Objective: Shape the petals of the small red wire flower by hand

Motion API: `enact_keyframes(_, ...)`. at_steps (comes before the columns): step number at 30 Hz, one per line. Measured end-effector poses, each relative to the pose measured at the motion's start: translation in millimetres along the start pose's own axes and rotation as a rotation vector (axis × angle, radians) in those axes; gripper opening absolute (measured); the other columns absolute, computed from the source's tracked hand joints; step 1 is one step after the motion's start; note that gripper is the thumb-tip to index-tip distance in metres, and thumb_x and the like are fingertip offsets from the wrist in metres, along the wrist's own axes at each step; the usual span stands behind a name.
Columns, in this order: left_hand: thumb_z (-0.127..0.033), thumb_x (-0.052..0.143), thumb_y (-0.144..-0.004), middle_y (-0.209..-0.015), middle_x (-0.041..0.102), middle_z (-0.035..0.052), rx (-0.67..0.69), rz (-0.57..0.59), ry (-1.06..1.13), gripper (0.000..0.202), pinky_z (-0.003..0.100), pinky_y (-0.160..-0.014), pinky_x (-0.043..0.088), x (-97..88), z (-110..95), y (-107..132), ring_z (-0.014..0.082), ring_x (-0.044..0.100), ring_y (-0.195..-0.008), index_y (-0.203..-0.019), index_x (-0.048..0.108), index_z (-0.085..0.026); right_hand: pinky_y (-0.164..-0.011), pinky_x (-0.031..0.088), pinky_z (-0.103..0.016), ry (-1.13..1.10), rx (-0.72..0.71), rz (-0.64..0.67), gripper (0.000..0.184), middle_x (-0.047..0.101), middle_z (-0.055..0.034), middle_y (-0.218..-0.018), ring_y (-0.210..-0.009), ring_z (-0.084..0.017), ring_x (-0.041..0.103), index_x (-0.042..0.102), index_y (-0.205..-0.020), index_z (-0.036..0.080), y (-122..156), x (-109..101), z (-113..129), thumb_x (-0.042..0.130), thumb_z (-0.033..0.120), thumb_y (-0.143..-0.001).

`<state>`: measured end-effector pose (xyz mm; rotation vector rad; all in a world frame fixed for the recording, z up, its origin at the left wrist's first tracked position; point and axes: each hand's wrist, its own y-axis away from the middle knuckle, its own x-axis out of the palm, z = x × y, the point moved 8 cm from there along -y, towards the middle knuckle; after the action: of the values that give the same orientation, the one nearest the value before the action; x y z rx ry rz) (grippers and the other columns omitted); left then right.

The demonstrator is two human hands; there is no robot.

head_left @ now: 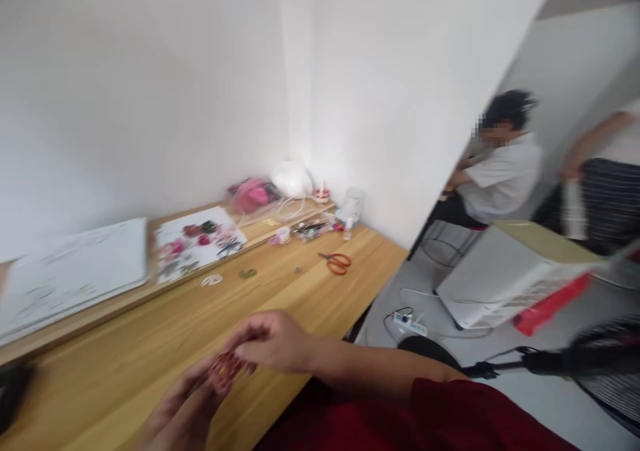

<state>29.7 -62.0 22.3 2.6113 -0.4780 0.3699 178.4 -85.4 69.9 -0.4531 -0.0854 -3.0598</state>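
Low in the head view, both my hands meet over the front of the wooden table. A small reddish-brown flower-like piece (226,367) with a yellowish spot sits between them; blur hides its exact kind. The fingers of my left hand (183,408) are closed on its near side. From the right, my right hand (273,341) pinches its upper edge with thumb and fingers. Beyond the hands lie orange-handled scissors (338,263), a white loop-shaped piece (212,280) and a small olive-green piece (247,274).
Along the wall, a raised board (155,288) bears a white sheet with colourful flower-like pieces, a pink bundle (254,194) and a lit white lamp (291,179). White boards (80,258) lie left. On the right are a seated person (500,171), a white cabinet (510,278) and a fan (610,371).
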Motion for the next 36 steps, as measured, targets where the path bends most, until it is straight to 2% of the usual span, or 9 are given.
enact_keyframes(2,-0.031,0.092,-0.057,-0.102,0.076,0.0071,0.049,0.041,0.036,0.046,0.028,-0.086,0.057,14.8,-9,11,0.0211,0.071,-0.095,-0.099,0.076,-0.018,-0.061,0.05,-0.023,0.059,-0.054,-0.032,0.026,0.07,-0.0029,-0.082,-0.065,-0.011,0.061,0.072,-0.093,0.013,4,1,10,0.072,0.031,-0.073)
enact_keyframes(4,-0.029,0.091,-0.061,-0.097,0.076,0.0077,0.084,0.063,0.089,0.041,0.024,-0.081,0.055,23.9,-16,14,0.0167,0.07,-0.088,-0.097,0.075,-0.016,-0.063,0.051,-0.023,0.117,-0.054,-0.014,0.023,0.071,-0.0045,-0.085,-0.069,-0.012,0.063,0.072,-0.095,0.013,5,4,14,0.07,0.027,-0.076)
enact_keyframes(8,-0.029,0.089,-0.064,-0.092,0.074,0.0068,0.05,0.075,0.125,0.034,0.02,-0.067,0.052,21.6,-16,11,0.0108,0.066,-0.074,-0.092,0.075,-0.014,-0.066,0.051,-0.023,0.172,-0.065,0.083,0.019,0.071,-0.0047,-0.087,-0.07,-0.012,0.062,0.071,-0.097,0.014,1,10,21,0.068,0.027,-0.083)
enact_keyframes(14,-0.029,0.088,-0.064,-0.086,0.071,0.005,-0.055,0.146,0.161,0.035,0.019,-0.058,0.05,16.2,-7,14,0.0111,0.065,-0.072,-0.093,0.074,-0.014,-0.069,0.052,-0.022,0.316,-0.103,0.145,0.017,0.07,-0.0037,-0.091,-0.076,-0.013,0.062,0.071,-0.1,0.017,1,18,29,0.067,0.029,-0.089)
enact_keyframes(19,-0.029,0.088,-0.061,-0.091,0.072,0.0058,-0.071,0.142,0.16,0.038,0.021,-0.062,0.051,12.0,-3,16,0.013,0.067,-0.076,-0.093,0.072,-0.015,-0.077,0.054,-0.023,0.503,-0.144,0.179,0.018,0.07,-0.0041,-0.096,-0.084,-0.015,0.066,0.071,-0.104,0.02,2,21,33,0.064,0.033,-0.094)
enact_keyframes(23,-0.034,0.091,-0.052,-0.084,0.069,0.0036,-0.086,0.161,0.178,0.047,0.023,-0.064,0.05,9.9,1,14,0.0111,0.064,-0.069,-0.089,0.072,-0.014,-0.075,0.057,-0.023,0.639,-0.145,0.169,0.023,0.071,-0.005,-0.096,-0.083,-0.018,0.068,0.073,-0.1,0.022,-3,16,24,0.068,0.042,-0.089)
enact_keyframes(27,-0.034,0.092,-0.047,-0.082,0.069,0.0021,-0.115,0.127,0.135,0.047,0.023,-0.063,0.047,1.4,6,13,0.0115,0.064,-0.069,-0.085,0.07,-0.014,-0.072,0.06,-0.025,0.614,-0.147,0.158,0.028,0.072,-0.0065,-0.094,-0.082,-0.021,0.069,0.074,-0.097,0.024,-7,18,16,0.071,0.049,-0.085)
enact_keyframes(30,-0.033,0.091,-0.051,-0.081,0.07,0.0028,-0.079,0.139,0.111,0.043,0.023,-0.062,0.046,-0.3,5,16,0.0122,0.064,-0.07,-0.083,0.07,-0.014,-0.071,0.06,-0.028,0.583,-0.112,0.149,0.031,0.072,-0.0078,-0.092,-0.079,-0.021,0.069,0.074,-0.097,0.022,-4,24,17,0.073,0.051,-0.085)
enact_keyframes(36,-0.035,0.091,-0.056,-0.073,0.071,0.0042,0.131,0.124,0.096,0.039,0.025,-0.065,0.047,-3.9,-12,20,0.0118,0.062,-0.064,-0.078,0.069,-0.012,-0.062,0.054,-0.025,0.468,-0.086,0.192,0.028,0.07,-0.0069,-0.085,-0.07,-0.016,0.063,0.073,-0.098,0.019,1,37,25,0.07,0.045,-0.09)
